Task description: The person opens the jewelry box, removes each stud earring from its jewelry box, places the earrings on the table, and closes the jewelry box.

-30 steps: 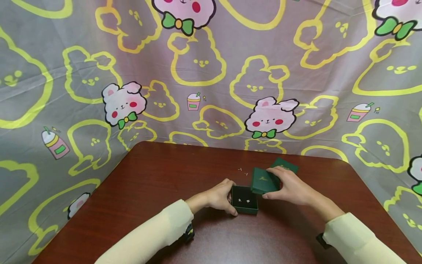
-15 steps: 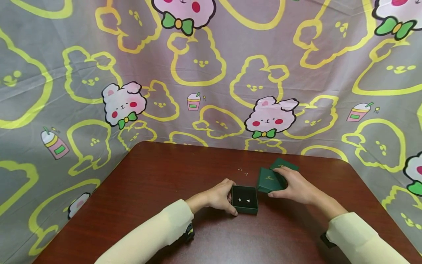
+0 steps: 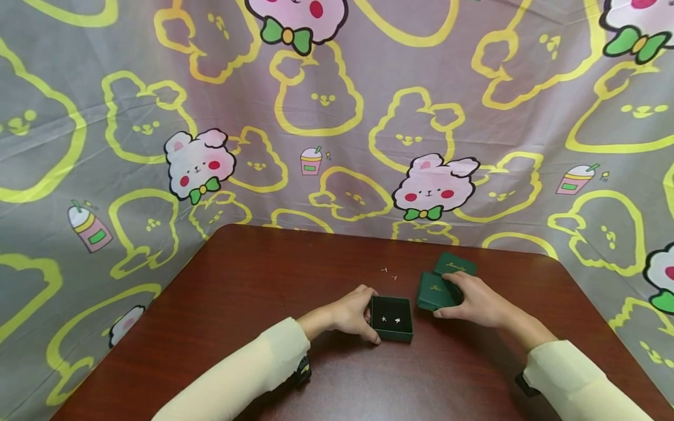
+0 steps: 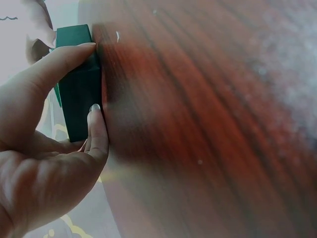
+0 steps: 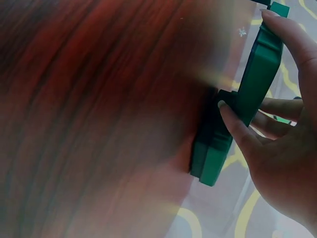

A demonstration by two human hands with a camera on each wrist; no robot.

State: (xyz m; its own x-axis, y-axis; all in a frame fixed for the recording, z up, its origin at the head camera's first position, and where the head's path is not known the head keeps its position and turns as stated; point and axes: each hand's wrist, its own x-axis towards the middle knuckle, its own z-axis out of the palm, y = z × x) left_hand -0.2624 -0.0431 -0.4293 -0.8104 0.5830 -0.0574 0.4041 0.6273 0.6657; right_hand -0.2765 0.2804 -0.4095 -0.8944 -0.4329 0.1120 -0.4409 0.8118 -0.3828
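My left hand (image 3: 348,314) grips the left side of an open dark green jewelry box (image 3: 395,337) on the table. Inside, two small star-shaped earrings (image 3: 397,320) sit on a black lining. In the left wrist view, thumb and fingers hold the box (image 4: 79,84) from its sides. My right hand (image 3: 476,301) holds a green box lid (image 3: 432,297) with gold lettering, thumb at the near edge and fingers at the far edge. The lid is to the right of the open box, apart from it. Close behind the lid lies another green lettered box (image 3: 454,263), partly covered.
Two tiny pin-like pieces (image 3: 394,278) lie on the brown table (image 3: 274,280) behind the open box. A patterned cloth (image 3: 337,117) hangs round the table's back and sides.
My right hand has moved right with the lid, from over the open box's corner to beside it, and slightly lower. The left hand and open box have stayed in place.
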